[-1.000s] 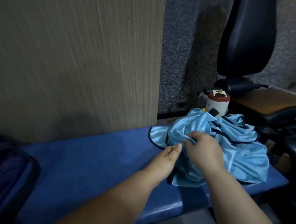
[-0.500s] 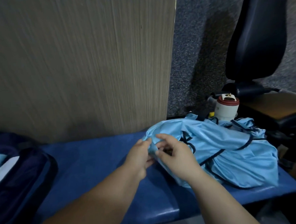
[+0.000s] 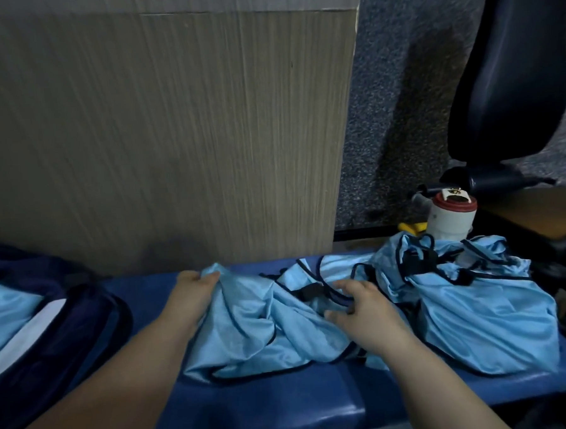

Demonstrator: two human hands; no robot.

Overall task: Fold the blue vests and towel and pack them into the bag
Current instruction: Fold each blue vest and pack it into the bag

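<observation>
Wood panel [image 3: 172, 138] fills the back, one big board standing behind the bench. One blue bench [image 3: 268, 405] runs from side to side and carries almost everything. One black chair back [image 3: 513, 71] stands tall past the right end of the bench.

One heap [image 3: 477, 319] of light blue vests with thin black trim sits bunched at the right end of the bench. I cannot tell how many vests are in it. One more vest [image 3: 248, 324] lies pulled out flat-ish from the heap across the middle of the bench, and its near hem reaches close to the front edge.

One dark blue bag [image 3: 68, 340] lies open at the left end of the bench. Light blue cloth [image 3: 8, 314] shows inside it, next to one white strip [image 3: 25, 336].

One white bottle [image 3: 449, 222] with a red lid stands at the back edge, just behind the heap. Its lid has a small dark mark, too tiny to read. One little yellow thing [image 3: 413, 228] peeks out beside the bottle.

Two bare hands are on the vest. The left hand [image 3: 193, 284] pinches its far left corner near the back edge. The right hand [image 3: 362, 308] curls its fingers into the cloth by the black trim, between the vest and the heap.
</observation>
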